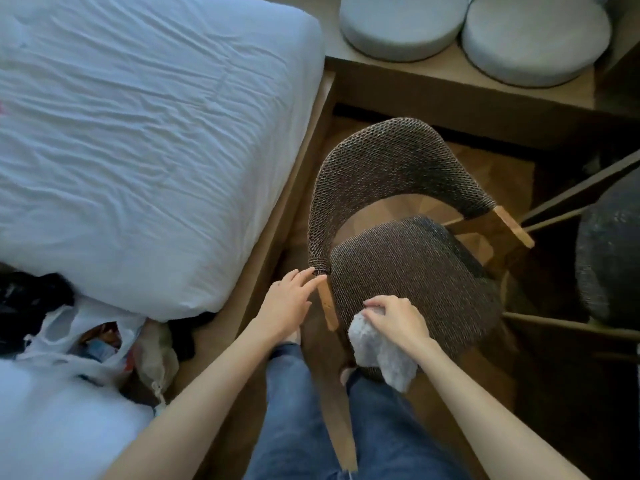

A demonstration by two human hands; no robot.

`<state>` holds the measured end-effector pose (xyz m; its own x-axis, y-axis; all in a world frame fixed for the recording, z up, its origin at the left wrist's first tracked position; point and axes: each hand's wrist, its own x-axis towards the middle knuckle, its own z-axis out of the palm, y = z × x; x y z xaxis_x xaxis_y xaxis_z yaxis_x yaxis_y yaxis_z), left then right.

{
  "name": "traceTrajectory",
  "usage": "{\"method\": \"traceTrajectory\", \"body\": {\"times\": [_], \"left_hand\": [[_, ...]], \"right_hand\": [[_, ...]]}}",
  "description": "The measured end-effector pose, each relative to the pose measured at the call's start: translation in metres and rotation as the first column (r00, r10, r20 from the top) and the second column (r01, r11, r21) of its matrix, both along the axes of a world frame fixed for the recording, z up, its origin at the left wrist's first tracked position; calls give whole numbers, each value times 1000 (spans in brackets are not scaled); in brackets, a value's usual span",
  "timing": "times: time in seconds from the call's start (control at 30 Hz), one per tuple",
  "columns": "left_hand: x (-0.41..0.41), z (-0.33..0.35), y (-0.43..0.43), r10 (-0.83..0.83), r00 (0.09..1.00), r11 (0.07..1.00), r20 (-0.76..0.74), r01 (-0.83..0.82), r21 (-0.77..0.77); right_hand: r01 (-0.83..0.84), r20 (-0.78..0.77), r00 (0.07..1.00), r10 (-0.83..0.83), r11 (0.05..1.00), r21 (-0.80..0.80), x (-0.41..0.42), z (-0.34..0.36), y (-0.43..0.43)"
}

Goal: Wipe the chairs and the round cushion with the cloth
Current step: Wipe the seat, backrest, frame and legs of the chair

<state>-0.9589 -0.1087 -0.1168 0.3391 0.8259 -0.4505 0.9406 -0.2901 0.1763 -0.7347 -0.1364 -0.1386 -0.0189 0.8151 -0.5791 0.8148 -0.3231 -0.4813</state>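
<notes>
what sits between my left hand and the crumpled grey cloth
The light wooden arm end of the brown woven chair, in the head view.

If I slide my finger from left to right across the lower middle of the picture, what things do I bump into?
White plastic bag → left hand → cloth → dark seat at the right edge.

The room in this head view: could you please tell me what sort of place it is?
Most likely a bedroom: a mattress in a white sheet on a low wooden frame, two round cushions on a wooden ledge, and a woven chair beside the bed.
</notes>
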Motion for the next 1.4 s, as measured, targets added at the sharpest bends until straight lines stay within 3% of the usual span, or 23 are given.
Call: {"method": "traceTrajectory", "body": {"times": [0.13,0.27,0.4,0.57,0.77,0.93,1.07,1.4], "left_hand": [[-17,-29,38,-261,965,964,-31,259,-54],[-30,-53,70,-520,852,854,-62,515,-81],[-32,-77,94,-662,743,750,-102,657,-81],[-21,-116,111,-748,648,660,-142,749,-57],[-11,-151,121,-820,535,542,-202,840,20],[-5,-155,107,-830,548,531,-109,834,148],[22,-157,74,-808,586,564,-56,798,215],[133,-167,-25,-701,713,707,3,694,131]], "right_hand": [[121,86,990,-108,981,-153,-23,-27,-6],[225,162,968,-189,944,-243,-66,-50,-24],[370,208,919,-334,913,-170,-117,-76,-39],[631,145,769,-623,775,-16,-146,-111,-42],[638,168,748,-642,765,84,-161,-138,-50],[743,76,647,-759,649,161,-152,-141,-63],[700,151,665,-732,681,217,-117,-136,-91],[605,284,678,-678,734,310,15,-130,-163]]}}
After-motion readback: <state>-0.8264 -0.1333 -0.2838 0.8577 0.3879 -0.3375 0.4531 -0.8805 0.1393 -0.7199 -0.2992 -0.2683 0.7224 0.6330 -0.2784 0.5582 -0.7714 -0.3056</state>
